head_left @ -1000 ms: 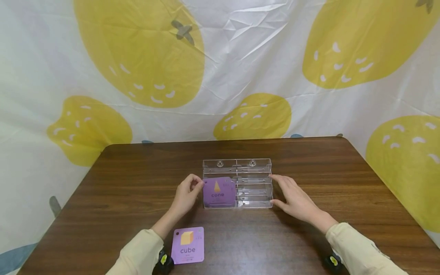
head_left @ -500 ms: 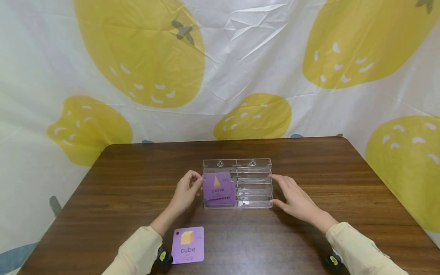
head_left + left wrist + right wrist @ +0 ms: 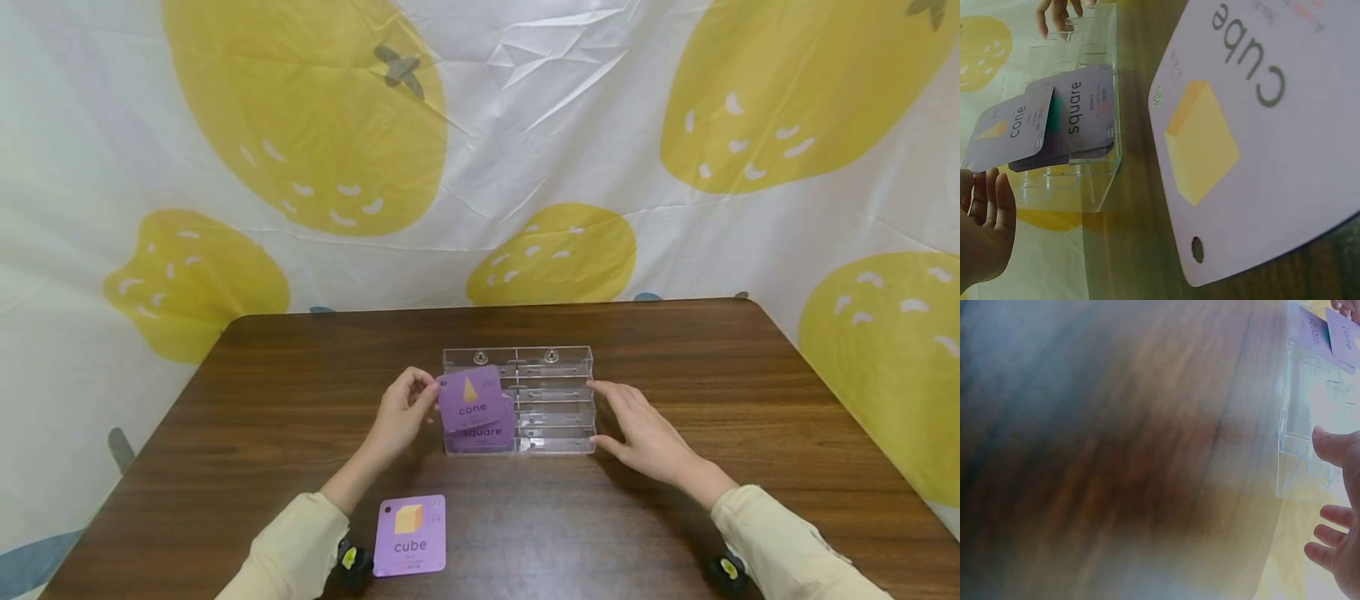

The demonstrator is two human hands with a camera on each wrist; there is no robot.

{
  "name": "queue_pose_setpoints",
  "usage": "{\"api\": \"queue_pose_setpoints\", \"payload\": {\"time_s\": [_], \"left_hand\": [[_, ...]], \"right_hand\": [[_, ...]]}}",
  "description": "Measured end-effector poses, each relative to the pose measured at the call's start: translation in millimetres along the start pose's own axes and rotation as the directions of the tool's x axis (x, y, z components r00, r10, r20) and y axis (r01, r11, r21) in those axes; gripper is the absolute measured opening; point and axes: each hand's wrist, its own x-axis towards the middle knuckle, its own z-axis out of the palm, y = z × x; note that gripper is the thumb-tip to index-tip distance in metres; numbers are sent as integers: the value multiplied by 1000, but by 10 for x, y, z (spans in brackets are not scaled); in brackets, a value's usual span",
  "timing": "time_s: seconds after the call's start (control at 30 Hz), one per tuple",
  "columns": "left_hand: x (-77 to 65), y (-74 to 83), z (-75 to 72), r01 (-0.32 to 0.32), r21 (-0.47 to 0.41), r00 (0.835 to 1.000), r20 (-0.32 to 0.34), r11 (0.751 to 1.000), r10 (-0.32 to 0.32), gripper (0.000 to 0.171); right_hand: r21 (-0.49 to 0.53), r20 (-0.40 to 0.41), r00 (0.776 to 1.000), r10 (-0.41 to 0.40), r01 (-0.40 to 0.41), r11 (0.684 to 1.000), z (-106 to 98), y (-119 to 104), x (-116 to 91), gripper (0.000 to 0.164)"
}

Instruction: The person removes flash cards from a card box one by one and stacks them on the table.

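Note:
My left hand (image 3: 401, 407) pinches the purple cone card (image 3: 470, 398) by its left edge. The card is raised and tilted over the left column of a clear plastic card rack (image 3: 555, 444). A purple square card (image 3: 483, 437) stands in the rack's front left pocket, its upper part hidden behind the cone card; the left wrist view shows more card edges behind this square card (image 3: 1079, 106). My right hand (image 3: 641, 429) rests at the rack's right side, thumb near the front corner, fingers extended further back. The right wrist view shows this thumb (image 3: 1329, 445) against the clear side.
A purple cube card (image 3: 410, 537) lies face up on the brown wooden table (image 3: 315, 367), in front of the rack and close to my left wrist. The rack's right-hand pockets hold no cards. Behind the table hangs a white curtain (image 3: 525, 133) with yellow fruit shapes.
My left hand has drawn the cone card up and slightly left, uncovering the square card behind it. The right hand, rack and cube card stay in place.

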Motion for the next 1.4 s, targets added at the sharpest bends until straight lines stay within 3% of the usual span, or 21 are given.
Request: {"api": "queue_pose_setpoints", "payload": {"time_s": [0.53, 0.9, 1.4], "left_hand": [[-6, 38, -88, -18, -56, 1000, -17, 998, 17, 7], [-88, 21, -170, 31, -77, 999, -4, 997, -32, 7], [-275, -96, -401, 118, -53, 993, -17, 992, -119, 9]], "right_hand": [[-7, -28, 999, -21, 21, 1000, 13, -13, 4, 73], [-7, -10, 1000, -6, 6, 1000, 15, -10, 4, 73], [-17, -18, 1000, -8, 8, 1000, 4, -14, 4, 73]]}}
